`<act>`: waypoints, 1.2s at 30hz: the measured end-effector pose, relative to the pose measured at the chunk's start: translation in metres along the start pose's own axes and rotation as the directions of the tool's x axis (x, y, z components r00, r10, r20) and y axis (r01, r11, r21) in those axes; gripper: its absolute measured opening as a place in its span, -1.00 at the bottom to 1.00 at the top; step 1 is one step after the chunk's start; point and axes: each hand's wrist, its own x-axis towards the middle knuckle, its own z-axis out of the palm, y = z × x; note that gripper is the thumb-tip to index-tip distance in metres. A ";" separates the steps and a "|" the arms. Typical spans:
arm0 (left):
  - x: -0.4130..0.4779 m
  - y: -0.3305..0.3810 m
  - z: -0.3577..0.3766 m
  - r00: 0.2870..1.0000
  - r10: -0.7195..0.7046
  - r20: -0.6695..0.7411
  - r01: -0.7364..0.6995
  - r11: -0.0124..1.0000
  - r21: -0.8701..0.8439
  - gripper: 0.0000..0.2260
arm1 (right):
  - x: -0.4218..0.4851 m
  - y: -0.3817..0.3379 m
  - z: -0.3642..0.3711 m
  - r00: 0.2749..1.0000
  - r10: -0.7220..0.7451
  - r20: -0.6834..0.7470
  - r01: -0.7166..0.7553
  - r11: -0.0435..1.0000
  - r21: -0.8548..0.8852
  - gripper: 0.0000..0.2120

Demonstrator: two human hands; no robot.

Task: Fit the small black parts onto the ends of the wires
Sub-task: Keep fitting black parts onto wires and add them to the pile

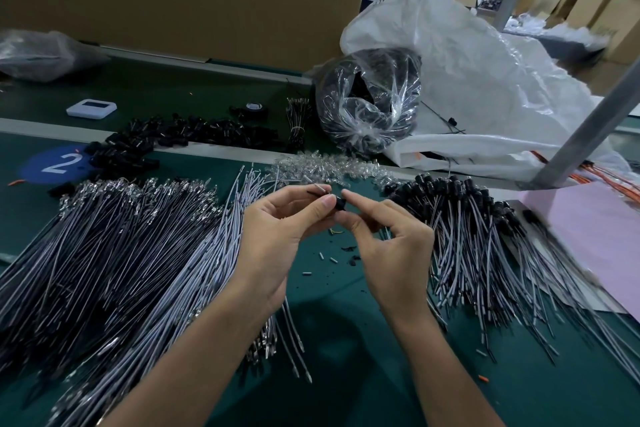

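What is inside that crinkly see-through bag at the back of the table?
The clear bag is packed with a dark black heap. Shiny crinkles blur it, so whether these are wires or small parts cannot be told, and its bottom is hidden.

**Body check: two bare hands, bare forearms**

Left hand [277,229] and right hand [391,239] uncovered, skin to the fingertips. Left forearm [194,357] and right forearm [436,367] bare right down to the frame's bottom edge. Nails short, plain; left thumbnail [327,202] shows it best.
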 end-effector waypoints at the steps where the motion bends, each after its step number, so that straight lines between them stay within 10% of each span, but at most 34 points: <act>1: 0.000 0.000 -0.001 1.000 -0.003 -0.001 0.003 1.000 0.014 -0.86 | 0.000 0.000 0.001 1.000 0.000 0.021 0.001 1.000 -0.018 -0.77; 10: -0.001 0.006 0.002 0.994 0.020 -0.110 -0.012 0.997 0.074 -0.91 | -0.001 0.001 -0.001 0.999 -0.003 0.040 0.004 1.000 -0.026 -0.88; 16: 0.007 0.028 -0.015 0.948 0.017 -0.319 -0.077 0.981 -0.179 -0.86 | 0.004 0.006 -0.009 0.983 0.176 0.044 -0.181 0.966 0.187 -0.91; 27: 0.006 0.017 -0.016 0.983 -0.100 -0.153 0.113 0.990 0.079 -0.90 | 0.019 0.006 -0.024 0.849 0.454 0.269 -0.402 0.226 0.887 -0.79; 36: 0.000 0.005 -0.004 0.991 -0.010 0.135 -0.034 0.948 0.318 -0.67 | 0.007 0.000 -0.010 0.885 0.312 0.346 -0.462 0.682 0.566 -0.69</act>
